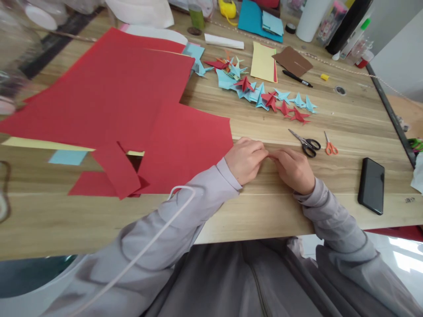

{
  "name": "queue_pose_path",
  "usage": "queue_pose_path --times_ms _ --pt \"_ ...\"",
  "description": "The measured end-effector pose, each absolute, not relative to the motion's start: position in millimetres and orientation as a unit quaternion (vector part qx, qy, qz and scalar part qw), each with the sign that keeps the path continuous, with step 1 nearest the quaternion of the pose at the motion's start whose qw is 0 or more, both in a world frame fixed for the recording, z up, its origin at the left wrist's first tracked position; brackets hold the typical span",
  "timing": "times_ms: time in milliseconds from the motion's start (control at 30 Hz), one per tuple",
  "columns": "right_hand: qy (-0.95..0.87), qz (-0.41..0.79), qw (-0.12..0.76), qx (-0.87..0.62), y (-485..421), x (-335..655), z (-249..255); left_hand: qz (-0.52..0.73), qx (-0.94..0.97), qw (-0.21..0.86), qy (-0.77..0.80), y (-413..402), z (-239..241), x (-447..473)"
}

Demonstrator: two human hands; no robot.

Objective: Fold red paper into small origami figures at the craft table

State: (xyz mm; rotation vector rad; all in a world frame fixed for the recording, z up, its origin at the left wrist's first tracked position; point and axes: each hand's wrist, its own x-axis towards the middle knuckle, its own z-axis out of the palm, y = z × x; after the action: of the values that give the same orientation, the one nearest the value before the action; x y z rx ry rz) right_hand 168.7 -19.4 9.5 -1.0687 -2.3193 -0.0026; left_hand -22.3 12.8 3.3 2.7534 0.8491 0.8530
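Observation:
My left hand is closed in a pinch at the right edge of a large red paper sheet. Its fingertips meet those of my right hand, which is also closed in a pinch. Whatever lies between the fingers is hidden or too small to name. Black-handled scissors lie just beyond my right hand, with small orange-handled scissors beside them. Farther back runs a row of folded paper cranes, among them a red crane and a light blue crane.
Larger red sheets cover the left of the table, with cut red strips in front. A black phone lies at right. Yellow paper, brown paper and a black pen lie behind; a white bottle stands at the back.

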Motion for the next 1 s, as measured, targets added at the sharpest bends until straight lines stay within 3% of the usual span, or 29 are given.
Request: queue_pose_path --times_ms 233,1000 --pt "-0.83 0.064 0.327 -0.448 -18.8 167.4 13.4 0.312 0.898 0.083 0.298 15.1 1.3 -23.9" --pt "-0.801 0.07 0.36 -0.474 -19.2 165.3 11.7 0.305 0.909 0.034 0.283 14.3 3.1 -23.9"
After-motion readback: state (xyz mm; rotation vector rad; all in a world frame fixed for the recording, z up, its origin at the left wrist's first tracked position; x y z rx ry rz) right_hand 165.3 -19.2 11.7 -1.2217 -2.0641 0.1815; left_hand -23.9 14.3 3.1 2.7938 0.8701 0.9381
